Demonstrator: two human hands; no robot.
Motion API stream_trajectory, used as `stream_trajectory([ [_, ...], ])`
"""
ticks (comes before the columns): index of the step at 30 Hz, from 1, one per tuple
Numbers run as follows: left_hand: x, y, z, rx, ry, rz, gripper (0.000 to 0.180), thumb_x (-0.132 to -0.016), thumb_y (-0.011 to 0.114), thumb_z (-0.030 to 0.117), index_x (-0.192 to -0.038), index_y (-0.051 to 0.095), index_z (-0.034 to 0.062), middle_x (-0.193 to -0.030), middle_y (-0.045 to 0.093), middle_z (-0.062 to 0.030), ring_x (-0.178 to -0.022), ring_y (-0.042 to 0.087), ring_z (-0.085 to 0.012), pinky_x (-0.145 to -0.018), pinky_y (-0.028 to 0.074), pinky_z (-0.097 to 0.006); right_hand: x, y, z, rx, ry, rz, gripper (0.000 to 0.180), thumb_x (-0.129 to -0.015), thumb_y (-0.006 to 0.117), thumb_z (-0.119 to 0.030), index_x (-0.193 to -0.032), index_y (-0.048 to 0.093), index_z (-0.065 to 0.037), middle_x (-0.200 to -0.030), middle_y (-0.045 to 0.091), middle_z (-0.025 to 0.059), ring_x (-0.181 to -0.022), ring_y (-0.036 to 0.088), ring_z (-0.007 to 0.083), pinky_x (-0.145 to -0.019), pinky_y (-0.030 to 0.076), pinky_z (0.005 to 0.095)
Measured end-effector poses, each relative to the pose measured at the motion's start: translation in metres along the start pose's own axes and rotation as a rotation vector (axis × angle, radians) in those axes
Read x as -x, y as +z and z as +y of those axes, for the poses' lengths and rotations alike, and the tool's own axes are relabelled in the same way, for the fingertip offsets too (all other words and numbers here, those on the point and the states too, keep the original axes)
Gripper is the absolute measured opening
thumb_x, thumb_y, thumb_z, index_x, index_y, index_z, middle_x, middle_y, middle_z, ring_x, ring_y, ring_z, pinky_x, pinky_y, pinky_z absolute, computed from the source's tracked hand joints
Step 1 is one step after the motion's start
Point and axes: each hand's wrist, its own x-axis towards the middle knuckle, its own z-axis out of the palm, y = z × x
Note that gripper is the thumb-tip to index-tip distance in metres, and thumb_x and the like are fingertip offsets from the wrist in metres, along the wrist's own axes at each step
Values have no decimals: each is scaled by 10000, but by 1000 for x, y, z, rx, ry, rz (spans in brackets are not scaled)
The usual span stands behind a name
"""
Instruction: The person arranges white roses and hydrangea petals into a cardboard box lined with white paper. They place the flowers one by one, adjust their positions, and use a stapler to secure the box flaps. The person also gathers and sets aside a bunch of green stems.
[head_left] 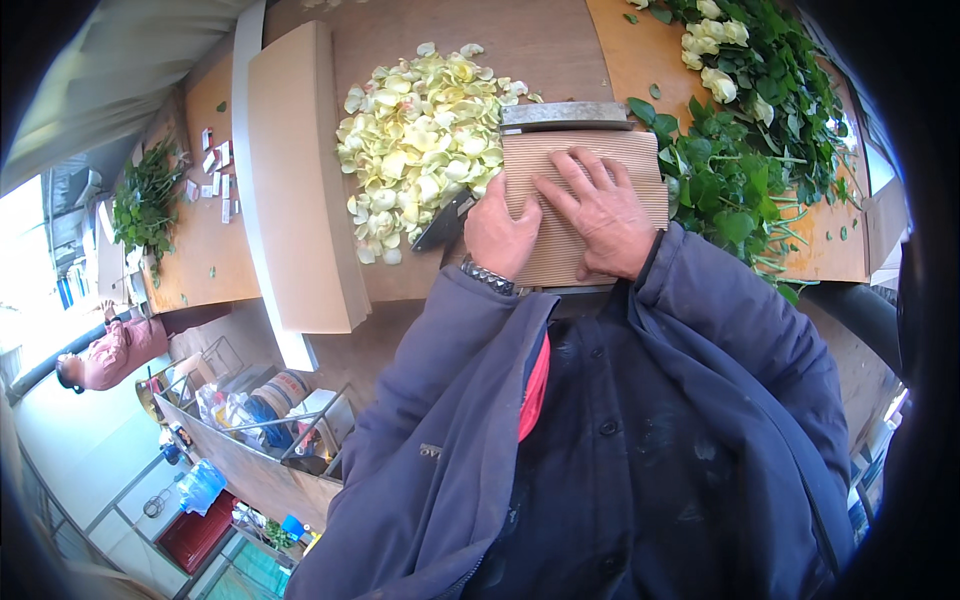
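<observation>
A sheet of ribbed brown corrugated cardboard (590, 235) lies in front of me on the table. Along its left edge my left hand (500, 232), with a dark banded watch at the wrist, grips it with the thumb on top; the other fingers are mostly hidden. My right hand (607, 215) rests flat on the ribbed face, its fingers spread. A grey metal bar (567, 116) runs along the far edge of the cardboard. Just left of my left hand is a dark flat object (440, 222), partly hidden. Beyond it spreads a heap of pale yellow-green petals (425, 145).
Cut green stems (735, 180) and cream roses (715, 50) are piled at the right. A long tan cardboard stack (298, 180) stands left of the petals. Farther left are small boxes (222, 185), greenery (148, 205), a wheeled cart (260, 430) and a person in pink (120, 350).
</observation>
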Motion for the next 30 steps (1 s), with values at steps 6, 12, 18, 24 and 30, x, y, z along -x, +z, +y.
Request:
stream_trajectory([
  [6,4,27,-20,150,141,-10,722,-1016,616,274,-1556,325,-107,-1456,515,-373,-1323,549,-488,-1129,449,-491,5,7,5,-43,-63,108,1228,-459,985,-265,-1552,450,-100,-1587,409,197,-1501,346,420,-1198,308,580],
  [12,3,64,-22,234,200,174,911,-929,699,97,-1624,144,-93,-1571,365,-366,-1449,411,-492,-1226,357,-463,1,8,3,-115,-55,116,1228,-394,972,-242,-1515,503,-68,-1598,389,238,-1495,328,474,-1193,301,584],
  [18,2,58,-8,274,113,110,936,-902,706,95,-1624,138,-86,-1495,424,-375,-1387,455,-505,-1162,412,-486,1,10,4,-57,1,31,1339,-329,1006,-295,-1540,476,-85,-1622,354,228,-1509,293,473,-1186,293,588],
  [24,3,46,1,316,49,35,940,-896,696,85,-1617,123,-103,-1464,440,-387,-1353,488,-507,-1131,437,-483,-1,12,3,-15,-7,36,1368,-311,1017,-315,-1546,469,-104,-1624,344,217,-1506,293,471,-1182,300,592],
  [30,-3,62,-10,255,79,94,934,-900,694,114,-1632,140,-57,-1454,489,-366,-1329,536,-480,-1102,462,-495,1,2,-6,-48,-3,8,1354,-340,1013,-272,-1561,451,-114,-1649,328,218,-1534,273,460,-1217,253,629],
])
